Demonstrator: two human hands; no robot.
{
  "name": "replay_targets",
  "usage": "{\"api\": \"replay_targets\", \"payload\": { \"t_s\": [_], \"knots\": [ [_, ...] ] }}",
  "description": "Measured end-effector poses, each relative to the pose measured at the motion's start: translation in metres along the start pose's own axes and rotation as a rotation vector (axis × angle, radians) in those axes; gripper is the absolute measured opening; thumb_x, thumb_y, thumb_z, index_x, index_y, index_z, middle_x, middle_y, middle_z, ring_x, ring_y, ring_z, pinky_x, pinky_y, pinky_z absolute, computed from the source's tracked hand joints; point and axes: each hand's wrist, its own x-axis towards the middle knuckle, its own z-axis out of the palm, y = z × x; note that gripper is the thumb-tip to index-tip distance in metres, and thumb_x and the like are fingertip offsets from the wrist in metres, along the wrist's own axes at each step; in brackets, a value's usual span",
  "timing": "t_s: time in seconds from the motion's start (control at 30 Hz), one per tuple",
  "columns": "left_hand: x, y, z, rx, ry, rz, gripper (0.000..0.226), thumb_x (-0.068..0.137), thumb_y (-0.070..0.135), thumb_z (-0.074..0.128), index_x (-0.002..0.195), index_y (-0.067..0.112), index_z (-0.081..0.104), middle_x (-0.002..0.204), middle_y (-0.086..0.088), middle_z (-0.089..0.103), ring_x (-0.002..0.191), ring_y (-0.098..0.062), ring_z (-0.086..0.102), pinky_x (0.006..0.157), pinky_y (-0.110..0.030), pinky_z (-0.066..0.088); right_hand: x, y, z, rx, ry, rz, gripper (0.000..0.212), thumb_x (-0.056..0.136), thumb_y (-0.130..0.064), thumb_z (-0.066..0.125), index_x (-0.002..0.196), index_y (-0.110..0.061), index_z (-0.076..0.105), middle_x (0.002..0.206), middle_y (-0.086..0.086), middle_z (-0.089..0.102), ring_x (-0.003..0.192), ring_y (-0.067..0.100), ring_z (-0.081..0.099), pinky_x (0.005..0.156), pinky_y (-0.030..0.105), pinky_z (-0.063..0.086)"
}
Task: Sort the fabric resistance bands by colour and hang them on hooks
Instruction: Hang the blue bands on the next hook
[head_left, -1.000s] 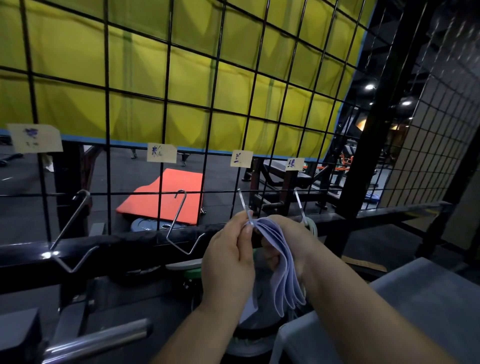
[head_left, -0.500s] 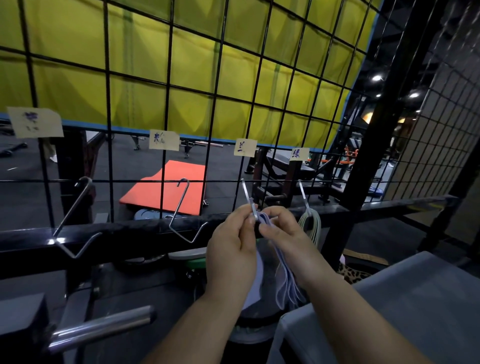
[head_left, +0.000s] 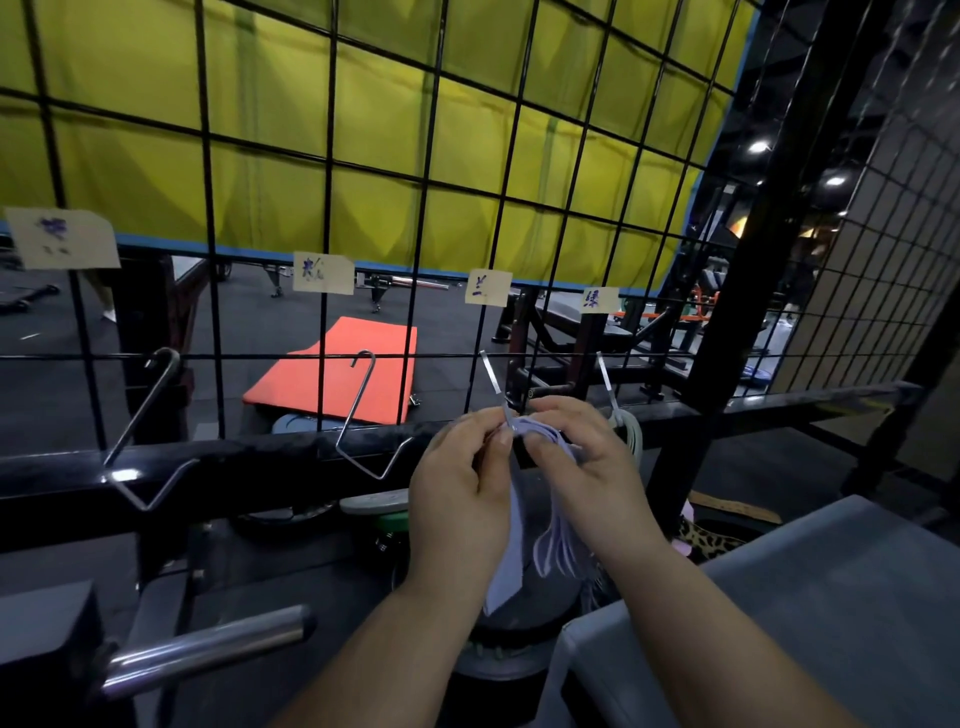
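Both my hands hold a bundle of pale lilac-blue fabric bands (head_left: 540, 545) at the third metal hook (head_left: 492, 382) on the black wire grid (head_left: 431, 182). My left hand (head_left: 462, 488) pinches the bands' top edge right at the hook's lower end. My right hand (head_left: 582, 462) grips the same top edge from the right. The bands' loops hang down between my wrists. Pale green bands (head_left: 635, 434) hang on the fourth hook (head_left: 607, 382), just right of my right hand. Two hooks to the left, one (head_left: 358, 415) and another (head_left: 140, 431), carry nothing.
Paper labels are taped to the grid above the hooks: far left (head_left: 60, 239), second (head_left: 323, 273), third (head_left: 488, 287), fourth (head_left: 600, 300). A grey bin (head_left: 779, 597) stands at lower right. A steel bar (head_left: 208, 649) juts out at lower left. An orange mat (head_left: 348, 371) lies behind the grid.
The bands' top edge has come down along the third hook, and my right hand has shifted from under the bundle to its top. The view has tilted slightly.
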Motion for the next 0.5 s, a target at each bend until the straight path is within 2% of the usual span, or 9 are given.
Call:
{"api": "replay_targets", "payload": {
  "t_s": [0.03, 0.13, 0.3, 0.4, 0.5],
  "knots": [
    [0.000, -0.001, 0.000, 0.014, 0.014, 0.020, 0.022, 0.095, 0.016, 0.059, 0.114, 0.013, 0.069, 0.108, 0.014, 0.060, 0.099, 0.011, 0.053, 0.087, -0.002, 0.038, -0.001, 0.000, 0.001, 0.011, 0.003, -0.008, 0.014, 0.095, -0.019, 0.062, 0.102, -0.021, 0.074, 0.111, -0.009, 0.065, 0.107, 0.000, 0.059, 0.087, 0.010, 0.044],
    [0.000, -0.002, 0.001, 0.007, 0.031, 0.062, 0.025, 0.095, 0.021, 0.056, 0.115, 0.013, 0.069, 0.113, 0.021, 0.051, 0.105, 0.002, 0.054, 0.090, -0.008, 0.042, -0.002, -0.004, 0.005, 0.034, -0.006, -0.006, 0.015, 0.097, -0.016, 0.058, 0.101, -0.022, 0.071, 0.099, -0.010, 0.070, 0.096, 0.006, 0.064, 0.080, 0.016, 0.049],
    [0.000, 0.001, 0.001, 0.019, 0.045, 0.093, 0.033, 0.092, 0.028, 0.049, 0.116, 0.017, 0.069, 0.114, 0.026, 0.049, 0.108, 0.004, 0.052, 0.088, -0.003, 0.038, 0.002, 0.004, 0.007, -0.083, 0.013, -0.088, 0.026, 0.095, -0.032, 0.052, 0.114, -0.026, 0.070, 0.110, -0.014, 0.069, 0.110, 0.010, 0.062, 0.093, 0.033, 0.050],
    [0.000, 0.000, 0.001, 0.044, 0.062, 0.102, 0.033, 0.093, 0.030, 0.047, 0.115, 0.017, 0.069, 0.113, 0.021, 0.052, 0.105, 0.004, 0.054, 0.087, -0.003, 0.038, 0.003, 0.005, 0.009, -0.113, 0.050, -0.109, 0.034, 0.093, -0.042, 0.049, 0.113, -0.025, 0.072, 0.108, -0.015, 0.070, 0.108, 0.009, 0.063, 0.092, 0.035, 0.051],
    [0.001, -0.001, 0.001, 0.061, 0.079, 0.105, 0.035, 0.094, 0.033, 0.045, 0.113, 0.016, 0.070, 0.114, 0.019, 0.053, 0.103, 0.004, 0.054, 0.085, -0.001, 0.037, 0.005, 0.004, 0.013, -0.104, 0.059, -0.086, 0.031, 0.093, -0.042, 0.050, 0.107, -0.026, 0.073, 0.102, -0.013, 0.071, 0.102, 0.010, 0.064, 0.087, 0.040, 0.053]
  ]
}}
